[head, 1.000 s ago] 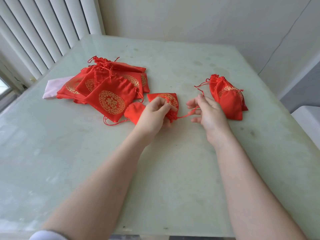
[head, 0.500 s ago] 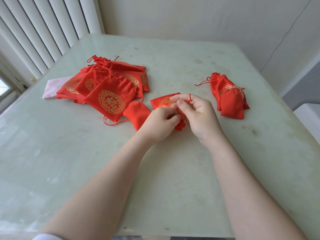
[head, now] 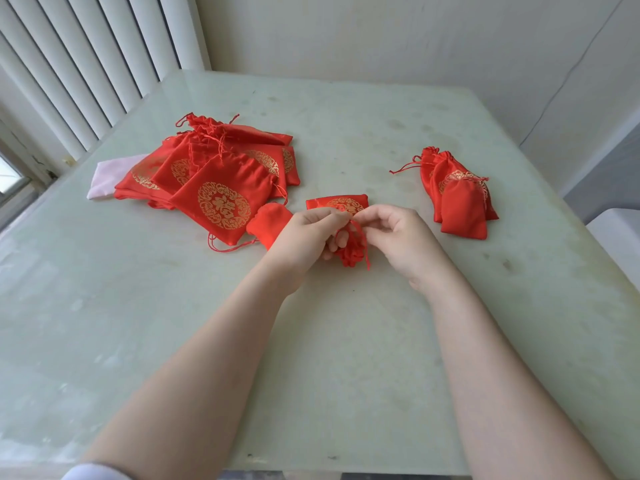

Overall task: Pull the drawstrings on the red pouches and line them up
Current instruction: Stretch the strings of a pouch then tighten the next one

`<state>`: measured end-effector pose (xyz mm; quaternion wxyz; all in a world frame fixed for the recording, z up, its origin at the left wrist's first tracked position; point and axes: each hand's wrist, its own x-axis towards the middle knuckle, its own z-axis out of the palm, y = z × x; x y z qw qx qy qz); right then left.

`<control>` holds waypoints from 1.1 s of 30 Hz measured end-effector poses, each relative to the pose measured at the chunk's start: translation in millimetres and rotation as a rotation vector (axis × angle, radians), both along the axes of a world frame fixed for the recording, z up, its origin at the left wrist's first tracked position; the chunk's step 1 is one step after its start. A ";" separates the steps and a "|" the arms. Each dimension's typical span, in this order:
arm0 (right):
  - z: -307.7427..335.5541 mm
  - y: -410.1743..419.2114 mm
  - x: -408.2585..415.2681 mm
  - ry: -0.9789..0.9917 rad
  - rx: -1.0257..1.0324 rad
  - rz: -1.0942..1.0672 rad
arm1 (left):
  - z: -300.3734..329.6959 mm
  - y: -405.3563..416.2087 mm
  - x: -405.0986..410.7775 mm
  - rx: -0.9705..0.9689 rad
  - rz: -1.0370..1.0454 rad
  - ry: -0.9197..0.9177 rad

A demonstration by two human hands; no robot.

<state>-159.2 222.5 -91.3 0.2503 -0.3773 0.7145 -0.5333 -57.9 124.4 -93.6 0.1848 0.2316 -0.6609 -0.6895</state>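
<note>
A red pouch (head: 341,205) with a gold round emblem lies at the middle of the pale green table (head: 311,341), its gathered mouth bunched toward me. My left hand (head: 306,233) pinches the pouch's neck. My right hand (head: 401,240) pinches its red drawstring (head: 360,242) right beside the left fingers. A heap of several flat red pouches (head: 214,178) lies at the left. A small pile of closed pouches (head: 457,195) lies at the right. One small red pouch (head: 268,223) sits just left of my left hand.
A pink cloth (head: 107,174) pokes out from under the left heap. White vertical blinds (head: 79,64) hang at the left. A wall runs behind the table's far edge, and a white surface (head: 620,237) stands beyond the right edge.
My right hand had the string pulled out to the right, then came back to the pouch's mouth. Both hands now meet at the gathered neck, slightly nearer me.
</note>
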 end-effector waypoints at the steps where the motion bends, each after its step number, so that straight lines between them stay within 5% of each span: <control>1: -0.8 0.4 0.6 -0.023 0.020 0.032 | -0.8 -0.6 -0.2 -0.001 0.006 0.004; 10: -4.0 0.1 2.7 -0.047 0.083 0.066 | -1.1 -3.7 1.0 0.133 -0.021 0.045; 19: 4.9 -1.3 2.9 -0.224 0.068 -0.005 | -7.1 -5.5 -0.7 -0.171 0.020 -0.064; 23: 6.8 -0.2 4.5 -0.157 0.064 0.040 | -9.3 -6.2 -0.3 -0.313 0.072 -0.074; 33: 0.9 -4.7 5.1 -0.076 0.104 -0.038 | -6.3 -4.3 0.5 -0.217 0.179 0.003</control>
